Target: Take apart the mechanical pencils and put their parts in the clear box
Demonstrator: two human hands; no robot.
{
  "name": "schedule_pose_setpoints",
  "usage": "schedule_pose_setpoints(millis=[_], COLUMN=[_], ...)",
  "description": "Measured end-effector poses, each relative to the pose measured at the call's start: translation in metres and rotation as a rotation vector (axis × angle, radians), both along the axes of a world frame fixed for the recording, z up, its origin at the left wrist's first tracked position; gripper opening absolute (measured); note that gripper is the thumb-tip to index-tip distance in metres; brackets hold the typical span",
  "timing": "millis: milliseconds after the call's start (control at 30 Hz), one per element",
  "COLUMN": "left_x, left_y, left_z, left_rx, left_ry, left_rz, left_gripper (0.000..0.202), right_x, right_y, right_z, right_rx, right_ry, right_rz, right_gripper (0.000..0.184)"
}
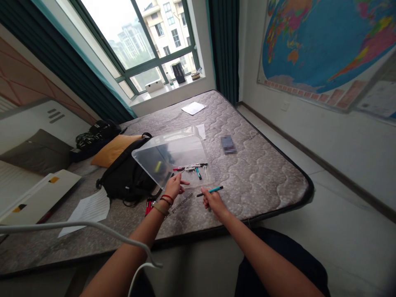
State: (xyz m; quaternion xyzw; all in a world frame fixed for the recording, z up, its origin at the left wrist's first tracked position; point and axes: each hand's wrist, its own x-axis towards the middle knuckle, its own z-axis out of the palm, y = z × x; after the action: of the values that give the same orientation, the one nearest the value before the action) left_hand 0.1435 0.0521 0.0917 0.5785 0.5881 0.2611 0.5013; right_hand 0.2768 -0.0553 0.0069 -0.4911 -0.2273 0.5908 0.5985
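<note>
A clear plastic box (pixel 173 148) lies on the mattress, with several pens (pixel 193 168) at its near right side. My left hand (pixel 175 186) is at the box's near edge, fingers partly stretched and apart; no held thing shows in it. Whether it touches the box I cannot tell. My right hand (pixel 213 201) pinches a teal and black pen (pixel 215 189) just in front of the box, above the mattress. Among the loose pens are a red one, grey ones and a teal one (pixel 198 173).
The mattress (pixel 262 177) carries a black backpack (pixel 123 173) to the left, written paper (pixel 88 210), a white folder-like case (pixel 40 198), and a blurred dark item (pixel 228 144). White sheets (pixel 194 108) lie towards the window. A pale cable (pixel 102 227) crosses at lower left.
</note>
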Motion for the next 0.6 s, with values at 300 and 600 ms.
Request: schedule_pose_setpoints(millis=[300,600], left_x=[-0.028,-0.049], left_y=[-0.075,-0.124], left_z=[-0.038,-0.071], left_rx=[-0.036,-0.147], left_ry=[-0.136,-0.395], left_rz=[-0.079,0.035], left_gripper=[0.065,0.073], right_x=[-0.006,-0.023], right_y=[0.002,-0.009], right_z=[-0.002,-0.004], right_rx=[0.032,-0.026], right_ry=[0.108,0.561], right_rz=[0.134,0.240], right_gripper=[0.049,0.046])
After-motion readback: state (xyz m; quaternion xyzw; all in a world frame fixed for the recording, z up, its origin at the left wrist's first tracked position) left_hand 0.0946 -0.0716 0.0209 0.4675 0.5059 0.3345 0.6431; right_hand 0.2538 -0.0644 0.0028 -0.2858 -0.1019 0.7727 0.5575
